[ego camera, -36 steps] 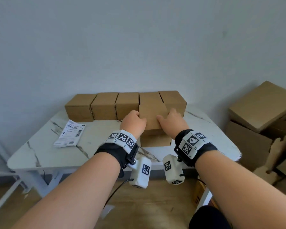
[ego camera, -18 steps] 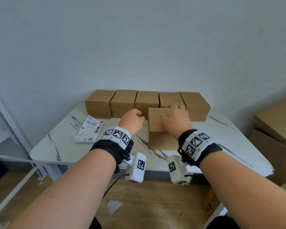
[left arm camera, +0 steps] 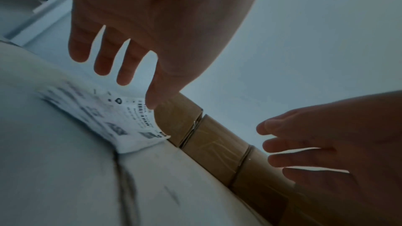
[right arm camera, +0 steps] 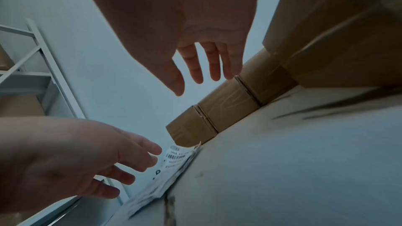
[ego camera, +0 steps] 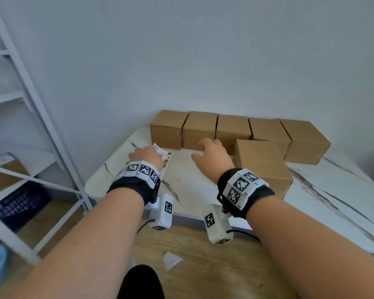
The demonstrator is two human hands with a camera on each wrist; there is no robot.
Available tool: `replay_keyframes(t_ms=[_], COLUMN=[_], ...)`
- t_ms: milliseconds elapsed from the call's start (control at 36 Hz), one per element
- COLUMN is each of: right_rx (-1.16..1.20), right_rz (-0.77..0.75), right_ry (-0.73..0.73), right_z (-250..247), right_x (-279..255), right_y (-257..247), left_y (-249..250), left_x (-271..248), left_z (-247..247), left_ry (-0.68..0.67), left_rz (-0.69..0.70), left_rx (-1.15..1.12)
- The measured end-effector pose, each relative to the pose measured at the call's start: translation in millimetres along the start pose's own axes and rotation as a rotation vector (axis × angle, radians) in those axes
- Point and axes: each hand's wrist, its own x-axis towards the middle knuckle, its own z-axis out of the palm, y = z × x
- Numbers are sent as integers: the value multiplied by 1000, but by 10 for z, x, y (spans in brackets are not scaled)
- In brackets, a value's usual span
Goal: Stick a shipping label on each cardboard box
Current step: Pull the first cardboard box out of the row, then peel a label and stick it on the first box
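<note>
Several plain cardboard boxes [ego camera: 200, 130] stand in a row against the wall on the marble table [ego camera: 333, 190]. One more box [ego camera: 261, 167] stands pulled forward of the row. A stack of white shipping labels [ego camera: 166, 158] lies at the table's left end. My left hand [ego camera: 146, 155] hovers over the labels with its fingers [left arm camera: 121, 61] straight and spread; the index tip is close to the top label [left arm camera: 121, 121], and I cannot tell whether it touches. My right hand [ego camera: 211, 155] is open above the bare tabletop, between the labels [right arm camera: 172, 166] and the forward box [right arm camera: 337, 40], holding nothing.
A grey metal shelf frame [ego camera: 37, 117] stands left of the table, with a dark crate [ego camera: 17, 203] low down. A scrap of white paper [ego camera: 171, 260] lies on the wooden floor below the table's front edge.
Both hands have let go of the forward box and moved left. The left hand now reaches over the label stack, and the view has swung left.
</note>
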Motion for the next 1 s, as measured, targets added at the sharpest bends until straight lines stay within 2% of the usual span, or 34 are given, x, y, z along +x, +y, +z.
replay_keyframes(t_ms=[194, 361, 472, 694, 861, 1000], right_rx=[-33, -37, -31, -32, 29, 186], right_rz=[41, 54, 64, 62, 22, -21], right_ry=[-104, -126, -126, -110, -56, 84], right_z=[193, 225, 227, 193, 73, -169], right_x=[54, 67, 70, 47, -1, -36], right_y=[-24, -11, 0, -3, -10, -24], left_y=[-142, -229, -261, -268, -35, 269], left_x=[146, 152, 119, 71, -89, -311], left_z=[199, 237, 179, 92, -83, -266], left_ry=[-35, 112, 207, 187, 208, 125], left_rz=[9, 16, 99, 67, 128, 200], left_rx=[34, -56, -159, -134, -375, -743])
